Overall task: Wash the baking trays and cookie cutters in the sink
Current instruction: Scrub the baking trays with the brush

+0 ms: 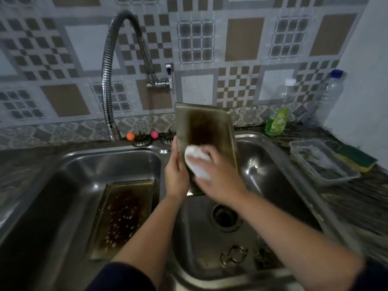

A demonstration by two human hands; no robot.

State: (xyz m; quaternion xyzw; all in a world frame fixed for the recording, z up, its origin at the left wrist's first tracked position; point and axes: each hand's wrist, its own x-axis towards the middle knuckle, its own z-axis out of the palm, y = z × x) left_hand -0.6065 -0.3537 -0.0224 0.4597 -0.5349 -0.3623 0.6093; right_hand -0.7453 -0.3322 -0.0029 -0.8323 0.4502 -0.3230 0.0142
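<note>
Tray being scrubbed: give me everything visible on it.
The held baking tray is rectangular, brass-coloured metal with a shallow raised rim and a dark burnt stain down its middle. It stands tilted nearly upright over the right sink basin. The left hand steadies its left edge; the right hand presses a foamy white sponge against its lower face.

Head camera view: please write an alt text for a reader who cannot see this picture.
Over a double steel sink, the left hand holds a stained baking tray upright while the right hand rubs it with a foamy sponge. A second tray lies in the left basin; two cookie cutters lie in the right one.
</note>
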